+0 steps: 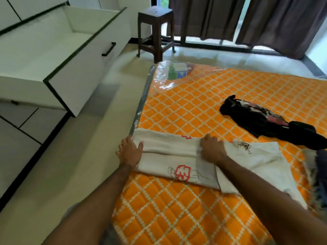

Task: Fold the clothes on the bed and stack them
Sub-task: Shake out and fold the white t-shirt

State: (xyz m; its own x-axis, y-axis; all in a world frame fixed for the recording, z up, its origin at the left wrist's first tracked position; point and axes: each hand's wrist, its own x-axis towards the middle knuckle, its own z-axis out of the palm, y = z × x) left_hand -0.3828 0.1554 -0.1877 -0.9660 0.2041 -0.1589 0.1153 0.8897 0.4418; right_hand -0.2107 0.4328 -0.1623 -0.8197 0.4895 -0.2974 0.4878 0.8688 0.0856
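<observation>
Obs., standing at the bedside. Landmark: the bed [203,96], with an orange, white-lattice quilted cover, part of its far corner under clear plastic wrap [164,76].

White T-shirt [177,156] lies across the bed's near-left part, one end at the bed's left edge, partly folded lengthwise into a long band. Red block print and line drawings show on the fabric. A loose flap trails toward the bed's right side.

Left hand [130,152]: at the bed's left edge, on the end of the white T-shirt. Thumb lies on top of the cloth, fingers spread slightly over the edge; whether they curl under the fabric, cannot tell.

Right hand [211,147]: on the middle of the white T-shirt, further in from the bed's left edge. Fingers curled, bunching a fold of cloth beneath them; fabric puckers at the fingertips.

Black garment [269,124]: crumpled and unfolded, farther across the bed to the right, well apart from the white T-shirt. A reddish-white print shows on it.

Another piece of dark patterned cloth [318,174] sits at the bed's right, cut off by the frame edge; kind not discernible.

Off the bed's left side: a white drawer [70,55] pulled open, with a black handle. Beyond the bed's far corner: a dark brown stool [155,32] on the pale floor, with dark curtains [247,20] behind.
</observation>
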